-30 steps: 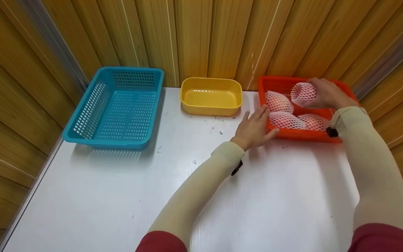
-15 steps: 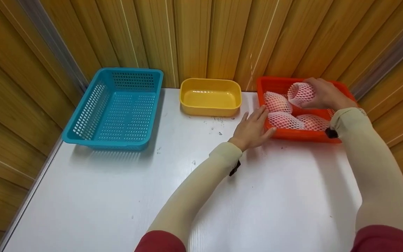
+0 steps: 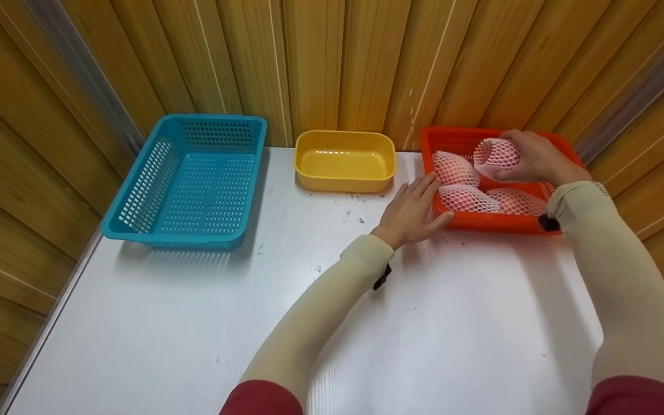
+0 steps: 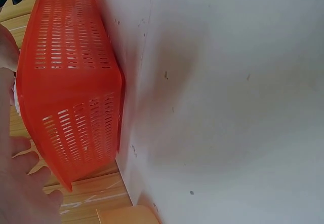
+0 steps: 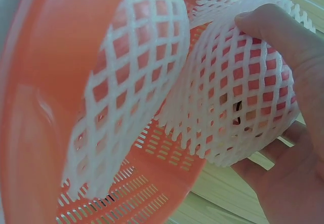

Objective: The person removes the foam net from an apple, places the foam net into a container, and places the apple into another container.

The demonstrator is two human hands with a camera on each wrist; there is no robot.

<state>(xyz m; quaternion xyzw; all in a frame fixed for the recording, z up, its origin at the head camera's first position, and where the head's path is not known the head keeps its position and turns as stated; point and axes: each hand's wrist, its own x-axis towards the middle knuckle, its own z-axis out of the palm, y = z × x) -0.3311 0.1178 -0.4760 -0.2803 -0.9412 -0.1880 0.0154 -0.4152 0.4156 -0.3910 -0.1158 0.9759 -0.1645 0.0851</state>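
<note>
Left hand (image 3: 407,214): fingers extended, slightly spread, at the left rim of the red basket (image 3: 496,223). Three netted fruits (image 3: 468,199) lie inside. Farther back, a fourth netted fruit (image 3: 498,157) is pinched between thumb and curled fingers of the right hand (image 3: 534,157), open net end facing left.

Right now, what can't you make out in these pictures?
Head view: right side of the held netted object, hidden by the right hand.
Left wrist view: most contents of the red basket, hidden by its walls.
Left wrist view: most of the yellow container, cut off by the bottom edge.
</note>
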